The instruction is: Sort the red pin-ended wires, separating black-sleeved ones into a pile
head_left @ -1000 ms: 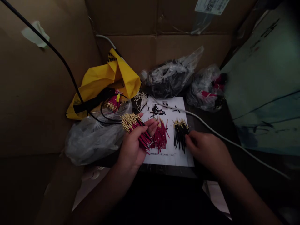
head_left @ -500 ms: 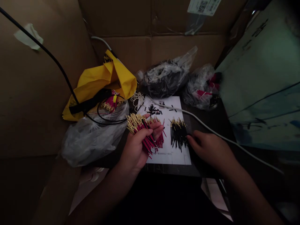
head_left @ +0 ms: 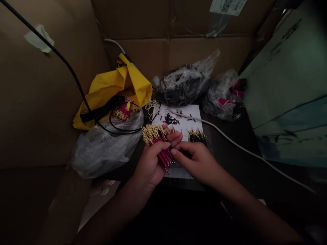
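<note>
My left hand (head_left: 149, 163) is closed around a bundle of red and black wires (head_left: 154, 135) with gold-coloured pin ends pointing up and away. Against the right side of that bundle is my right hand (head_left: 200, 161), its thumb and forefinger pinched together. Anything between those fingertips is too small or hidden to name. A pile of black wires (head_left: 197, 136) with gold ends lies on the printed paper sheet (head_left: 195, 114), its lower part covered by my right hand. Behind my left fingers, a second pile of red wires (head_left: 170, 130) shows only in part.
Short black tubes (head_left: 170, 119) are scattered on the sheet. A white cable (head_left: 230, 136) crosses the table (head_left: 235, 153). Behind are a yellow bag (head_left: 107, 83) and clear plastic bags (head_left: 186, 85). A crumpled plastic bag (head_left: 102, 153) lies left. Cardboard walls (head_left: 143, 51) enclose the back and left.
My right hand has moved left, from the black wire pile to the bundle in my left hand. My left hand still holds its bundle. The view has shifted slightly.
</note>
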The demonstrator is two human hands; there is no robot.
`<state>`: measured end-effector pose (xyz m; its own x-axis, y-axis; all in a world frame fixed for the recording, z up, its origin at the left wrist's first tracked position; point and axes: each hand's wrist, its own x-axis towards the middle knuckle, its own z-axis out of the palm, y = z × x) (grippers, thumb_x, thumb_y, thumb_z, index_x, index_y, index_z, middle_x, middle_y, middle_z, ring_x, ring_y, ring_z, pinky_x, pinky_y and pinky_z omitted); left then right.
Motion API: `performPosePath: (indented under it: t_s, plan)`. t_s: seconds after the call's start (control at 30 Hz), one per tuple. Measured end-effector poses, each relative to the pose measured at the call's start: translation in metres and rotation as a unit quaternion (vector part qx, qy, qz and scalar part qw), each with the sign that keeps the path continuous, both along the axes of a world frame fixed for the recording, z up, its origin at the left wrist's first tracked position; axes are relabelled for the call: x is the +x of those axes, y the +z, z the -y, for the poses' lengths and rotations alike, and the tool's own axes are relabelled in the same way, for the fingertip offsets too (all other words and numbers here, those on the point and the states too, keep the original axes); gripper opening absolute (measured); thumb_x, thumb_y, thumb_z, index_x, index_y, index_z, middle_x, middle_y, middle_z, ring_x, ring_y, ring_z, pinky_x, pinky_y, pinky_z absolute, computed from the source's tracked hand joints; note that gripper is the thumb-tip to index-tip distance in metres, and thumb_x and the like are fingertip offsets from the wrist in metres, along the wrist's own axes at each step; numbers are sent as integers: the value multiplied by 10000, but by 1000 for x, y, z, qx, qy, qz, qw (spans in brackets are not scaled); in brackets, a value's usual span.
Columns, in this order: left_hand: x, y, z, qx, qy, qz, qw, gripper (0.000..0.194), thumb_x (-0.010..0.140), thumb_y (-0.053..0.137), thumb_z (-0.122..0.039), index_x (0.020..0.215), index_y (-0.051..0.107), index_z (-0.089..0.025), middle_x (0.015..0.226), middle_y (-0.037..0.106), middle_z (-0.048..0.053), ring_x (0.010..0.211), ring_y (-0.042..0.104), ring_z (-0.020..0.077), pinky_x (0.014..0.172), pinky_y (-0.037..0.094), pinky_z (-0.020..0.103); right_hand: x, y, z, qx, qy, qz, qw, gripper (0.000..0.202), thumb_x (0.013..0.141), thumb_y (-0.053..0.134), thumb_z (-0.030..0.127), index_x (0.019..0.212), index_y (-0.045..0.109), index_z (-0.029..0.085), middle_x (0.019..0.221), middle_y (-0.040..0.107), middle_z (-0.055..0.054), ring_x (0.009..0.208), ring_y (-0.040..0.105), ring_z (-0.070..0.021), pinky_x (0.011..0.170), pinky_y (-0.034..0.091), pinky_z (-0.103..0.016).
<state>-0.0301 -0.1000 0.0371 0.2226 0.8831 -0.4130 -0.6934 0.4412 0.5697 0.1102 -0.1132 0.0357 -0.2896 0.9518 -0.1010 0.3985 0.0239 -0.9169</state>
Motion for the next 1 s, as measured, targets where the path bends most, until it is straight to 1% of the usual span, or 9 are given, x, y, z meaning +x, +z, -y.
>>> performPosePath:
  t_s: [0.17, 0.3, 0.5, 0.6, 0.7, 0.73, 0.8, 0.9, 1.0]
  plan:
    - [-1, -1, -1, 12, 5, 11, 1000, 694, 762, 583, -32, 1407, 445, -247, 1057, 758, 65, 1104, 677, 269, 1054, 459, 494, 2, -6, -5, -66, -18, -103, 992, 245, 892, 587, 358, 783, 662, 152, 671, 566, 9, 609, 451, -106, 567, 363, -257]
    - [0, -4, -3, 19, 8, 9, 1000, 681, 766, 586, -32, 1404, 457, -229, 1067, 754, 82, 1115, 671, 274, 1049, 469, 481, 2, -8, -5, -73, -40, -127, 988, 240, 885, 598, 361, 763, 639, 159, 657, 549, 18, 600, 445, -102, 569, 369, -252]
    - [-3, -9, -8, 20, 36, -13, 999, 683, 764, 596, -29, 1400, 462, -237, 1086, 746, 89, 1091, 683, 274, 1024, 495, 472, 8, -2, 2, -25, -58, -77, 995, 233, 901, 581, 352, 766, 643, 172, 677, 595, 8, 619, 496, -112, 587, 398, -253]
    - [-8, -8, -11, 18, 50, -20, 998, 668, 760, 582, -16, 1386, 473, -222, 1060, 751, 95, 1087, 686, 266, 1033, 490, 459, 29, 1, 8, 8, -77, -6, 997, 231, 906, 581, 351, 763, 650, 183, 648, 593, 10, 601, 512, -119, 568, 394, -254]
    - [-12, -6, -13, 13, 57, -31, 998, 671, 762, 567, -8, 1388, 468, -229, 1041, 754, 90, 1078, 691, 261, 1036, 485, 468, 58, -2, 14, 28, -113, 83, 990, 225, 902, 595, 365, 776, 663, 191, 662, 607, -1, 614, 532, -135, 576, 390, -269]
    - [-13, -6, -13, 13, 55, -33, 998, 676, 760, 565, -7, 1390, 466, -232, 1037, 756, 89, 1075, 692, 262, 1035, 485, 471, 65, -3, 16, 19, -129, 86, 988, 236, 906, 589, 378, 778, 661, 193, 681, 616, -7, 624, 535, -139, 580, 390, -272]
    - [-12, -6, -12, 17, 47, -39, 998, 683, 756, 568, -5, 1393, 464, -230, 1033, 758, 90, 1069, 694, 265, 1037, 483, 473, 74, -4, 18, -19, -148, 47, 988, 267, 922, 564, 405, 776, 644, 197, 701, 617, -8, 624, 527, -136, 575, 387, -270]
    - [-8, -7, -9, 28, 25, -45, 998, 670, 754, 588, -13, 1386, 476, -207, 1007, 765, 94, 1055, 699, 275, 1039, 480, 476, 71, -1, 19, -68, -116, -37, 990, 297, 933, 544, 435, 768, 618, 199, 671, 581, 6, 586, 489, -121, 546, 370, -256]
    - [-5, -6, -5, 37, 12, -50, 998, 666, 756, 609, -26, 1386, 481, -200, 979, 772, 92, 1031, 707, 286, 1028, 486, 487, 64, 2, 18, -61, -70, -40, 995, 308, 938, 531, 441, 768, 615, 198, 671, 576, 5, 599, 497, -125, 551, 372, -253]
